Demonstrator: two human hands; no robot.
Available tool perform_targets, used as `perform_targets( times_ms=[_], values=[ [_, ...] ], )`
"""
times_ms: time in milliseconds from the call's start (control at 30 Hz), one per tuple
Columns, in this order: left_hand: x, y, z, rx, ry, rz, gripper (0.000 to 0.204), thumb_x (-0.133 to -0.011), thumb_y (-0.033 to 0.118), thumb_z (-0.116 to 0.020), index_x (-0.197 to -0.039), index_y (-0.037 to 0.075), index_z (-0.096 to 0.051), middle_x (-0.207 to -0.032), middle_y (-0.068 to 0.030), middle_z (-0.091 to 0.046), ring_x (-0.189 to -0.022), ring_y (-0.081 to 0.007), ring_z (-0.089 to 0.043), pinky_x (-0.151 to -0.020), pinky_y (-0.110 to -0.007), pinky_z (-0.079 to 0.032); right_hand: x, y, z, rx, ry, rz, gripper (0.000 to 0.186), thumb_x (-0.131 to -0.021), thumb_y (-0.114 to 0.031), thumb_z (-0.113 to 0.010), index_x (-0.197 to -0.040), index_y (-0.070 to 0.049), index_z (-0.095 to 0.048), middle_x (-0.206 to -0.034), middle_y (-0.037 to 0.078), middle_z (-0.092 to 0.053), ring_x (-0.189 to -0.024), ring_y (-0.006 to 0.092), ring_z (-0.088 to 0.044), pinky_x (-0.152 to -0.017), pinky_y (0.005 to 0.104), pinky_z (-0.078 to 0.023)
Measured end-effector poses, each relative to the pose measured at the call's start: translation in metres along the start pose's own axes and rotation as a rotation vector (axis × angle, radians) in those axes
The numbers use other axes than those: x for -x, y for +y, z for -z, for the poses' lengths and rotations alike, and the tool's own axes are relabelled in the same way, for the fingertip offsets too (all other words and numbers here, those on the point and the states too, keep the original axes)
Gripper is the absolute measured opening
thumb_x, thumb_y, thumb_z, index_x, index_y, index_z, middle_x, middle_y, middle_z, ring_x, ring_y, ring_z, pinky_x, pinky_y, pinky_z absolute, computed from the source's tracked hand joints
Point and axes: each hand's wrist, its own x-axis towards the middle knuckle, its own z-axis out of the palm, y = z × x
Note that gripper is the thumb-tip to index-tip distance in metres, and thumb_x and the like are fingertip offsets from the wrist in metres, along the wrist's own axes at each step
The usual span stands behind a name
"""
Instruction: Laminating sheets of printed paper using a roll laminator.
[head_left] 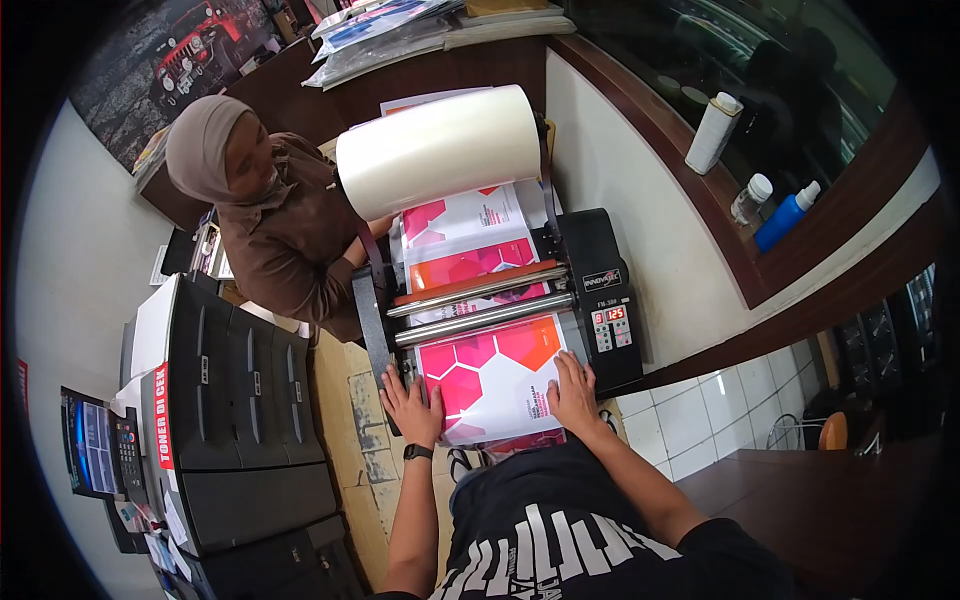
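A printed sheet (490,372) with pink and orange hexagons lies flat on the near side of a roll laminator (606,262), its far edge at the metal rollers (487,320). My left hand (411,407) rests at the sheet's left edge, fingers spread. On the right edge lies my right hand (574,394), its fingers stretched toward the rollers. Beyond the rollers, more printed sheets (470,262) of similar pattern show beneath a big roll of whitish film (440,150). A co-worker (290,215) in brown stands at the far left, one hand beside those sheets, partly hidden.
A large dark printer (250,400) stands on the left, with a screen (92,440) beside it. At the right, a window ledge bears a white canister (714,133), a small clear bottle (751,198) and a blue spray bottle (786,217). A dark brown table (770,510) is at the lower right.
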Motion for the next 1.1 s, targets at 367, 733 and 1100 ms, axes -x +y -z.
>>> perform_targets(
  times_ms=[367, 733, 1100],
  values=[
    [-0.001, 0.03, 0.011, -0.033, -0.091, -0.016, 0.051, -0.088, 0.03, -0.069, -0.131, 0.002, -0.063, -0.162, -0.0269, -0.032, -0.154, -0.0423, -0.023, -0.125, -0.057, -0.013, -0.023, -0.01, 0.005, 0.173, -0.035, -0.087, 0.069, -0.093, -0.028, -0.06, -0.147, 0.01, -0.041, -0.155, 0.026, -0.039, -0.149, 0.041, -0.031, -0.115, 0.052, -0.032],
    [0.05, 0.087, -0.025, 0.266, -0.291, -0.172, 0.051, -0.095, 0.022, -0.061, -0.141, 0.002, -0.053, -0.157, -0.0232, -0.041, -0.15, -0.0401, -0.032, -0.124, -0.056, -0.018, -0.075, -0.023, 0.013, 0.22, -0.095, -0.198, 0.068, -0.09, -0.032, -0.065, -0.14, 0.011, -0.047, -0.119, 0.022, -0.051, -0.115, 0.0367, -0.051, -0.092, 0.0463, -0.052],
    [0.043, 0.083, -0.027, 0.249, -0.264, -0.2, 0.052, -0.097, 0.025, -0.059, -0.143, 0.002, -0.053, -0.155, -0.0214, -0.045, -0.149, -0.0372, -0.034, -0.124, -0.053, -0.02, -0.08, -0.016, 0.005, 0.098, -0.089, -0.331, 0.07, -0.094, -0.031, -0.06, -0.144, 0.013, -0.039, -0.126, 0.028, -0.052, -0.117, 0.043, -0.057, -0.093, 0.0487, -0.055]
  ],
)
